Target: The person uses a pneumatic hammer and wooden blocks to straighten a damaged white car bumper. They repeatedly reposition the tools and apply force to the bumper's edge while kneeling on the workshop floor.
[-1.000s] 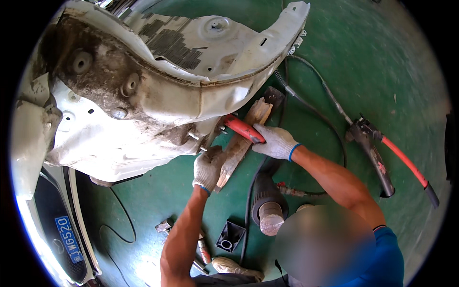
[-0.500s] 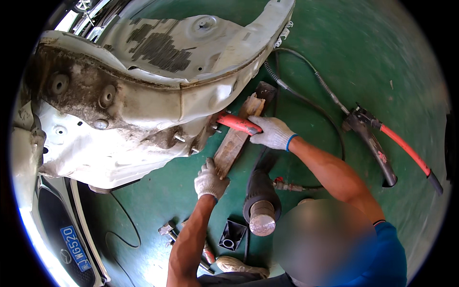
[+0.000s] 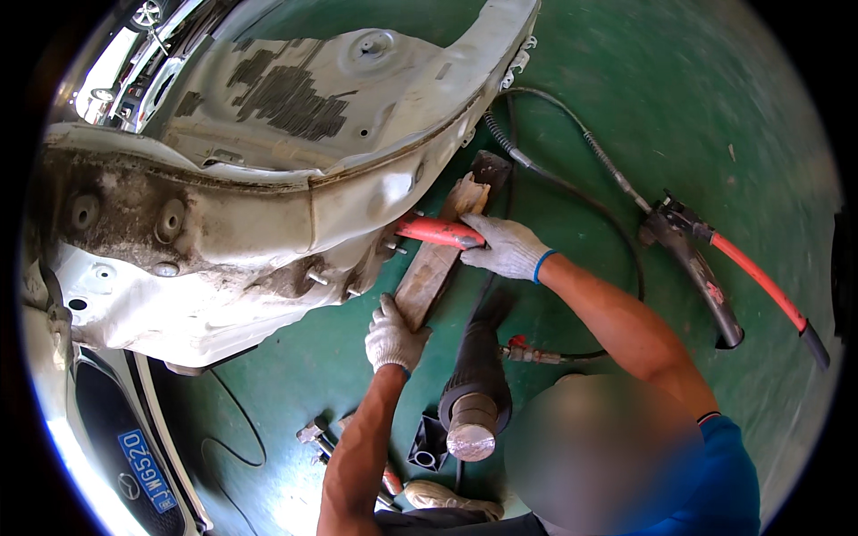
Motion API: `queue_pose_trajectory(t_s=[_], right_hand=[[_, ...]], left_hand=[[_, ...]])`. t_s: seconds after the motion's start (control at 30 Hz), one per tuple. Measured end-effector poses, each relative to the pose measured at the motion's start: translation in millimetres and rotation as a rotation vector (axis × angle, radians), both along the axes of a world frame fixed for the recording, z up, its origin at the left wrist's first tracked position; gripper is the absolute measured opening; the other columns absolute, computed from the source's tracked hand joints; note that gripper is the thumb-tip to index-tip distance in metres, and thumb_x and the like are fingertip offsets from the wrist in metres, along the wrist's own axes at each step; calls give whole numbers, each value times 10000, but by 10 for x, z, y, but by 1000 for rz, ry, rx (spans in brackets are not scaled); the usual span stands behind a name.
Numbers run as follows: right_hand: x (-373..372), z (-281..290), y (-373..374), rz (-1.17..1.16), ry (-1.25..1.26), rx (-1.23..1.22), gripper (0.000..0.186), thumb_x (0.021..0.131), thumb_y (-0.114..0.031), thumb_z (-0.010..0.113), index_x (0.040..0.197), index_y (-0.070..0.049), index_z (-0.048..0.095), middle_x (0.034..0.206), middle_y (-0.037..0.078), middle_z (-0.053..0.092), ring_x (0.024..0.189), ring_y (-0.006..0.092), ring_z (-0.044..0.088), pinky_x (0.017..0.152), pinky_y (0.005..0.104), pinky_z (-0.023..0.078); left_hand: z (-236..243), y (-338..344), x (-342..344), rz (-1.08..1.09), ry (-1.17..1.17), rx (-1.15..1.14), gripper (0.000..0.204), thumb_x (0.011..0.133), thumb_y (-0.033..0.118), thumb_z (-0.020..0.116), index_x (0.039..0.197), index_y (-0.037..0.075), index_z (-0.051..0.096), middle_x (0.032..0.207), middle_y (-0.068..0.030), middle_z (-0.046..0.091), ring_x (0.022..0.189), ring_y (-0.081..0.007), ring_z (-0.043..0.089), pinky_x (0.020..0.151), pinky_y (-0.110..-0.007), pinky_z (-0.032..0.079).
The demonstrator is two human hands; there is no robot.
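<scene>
My left hand point(image 3: 395, 344), in a pale knitted glove, is closed on the lower end of a rough wooden plank point(image 3: 433, 268) lying diagonally below the bodywork's edge. My right hand point(image 3: 500, 246), also gloved, grips the near end of a red cylindrical tool point(image 3: 433, 230), which crosses the plank; its far end meets the white car bodywork point(image 3: 255, 223), among protruding studs, and is partly hidden there. The bodywork is dirty and rusty along its curved flange. A large black cylinder point(image 3: 475, 371) with a silver end lies just below my right hand.
On the green floor point(image 3: 679, 107) are a hand pump point(image 3: 693, 272) with a red lever and hoses, a hammer point(image 3: 313, 431), a black square base plate point(image 3: 429, 442) and loose cables. A car front point(image 3: 112, 447) is at lower left, other vehicles point(image 3: 130, 80) at top left.
My left hand has moved from beside the studs onto the plank's lower end. My right hand still holds the red tool. The bodywork now appears further left in the picture.
</scene>
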State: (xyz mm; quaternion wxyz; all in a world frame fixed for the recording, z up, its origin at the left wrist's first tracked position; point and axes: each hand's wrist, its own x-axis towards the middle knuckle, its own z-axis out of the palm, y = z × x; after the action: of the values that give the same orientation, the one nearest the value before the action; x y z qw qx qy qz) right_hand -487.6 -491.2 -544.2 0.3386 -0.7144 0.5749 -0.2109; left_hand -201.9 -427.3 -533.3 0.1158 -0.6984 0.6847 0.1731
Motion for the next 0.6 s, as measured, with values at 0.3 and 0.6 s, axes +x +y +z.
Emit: queue_pose_trajectory(t_s=[0.3,0.6], right_hand=[[-84,-7,-109,107,-28,-49,610,905,-382,718,1373,-33,544,1205,263,678,1111,468,650,949,528,519],[72,82,-89,100,72,38,570,902,-439,708,1301,-55,571,1139,245,707,1072,458,671,909,538,527]], left_hand=[[59,-92,-71,27,25,49,1103,706,433,934,1533,6,343,1268,-252,630,1129,-424,671,901,-509,583],[72,-159,-169,20,40,72,1099,715,435,918,1544,10,334,1285,-248,625,1125,-425,674,905,-507,585]])
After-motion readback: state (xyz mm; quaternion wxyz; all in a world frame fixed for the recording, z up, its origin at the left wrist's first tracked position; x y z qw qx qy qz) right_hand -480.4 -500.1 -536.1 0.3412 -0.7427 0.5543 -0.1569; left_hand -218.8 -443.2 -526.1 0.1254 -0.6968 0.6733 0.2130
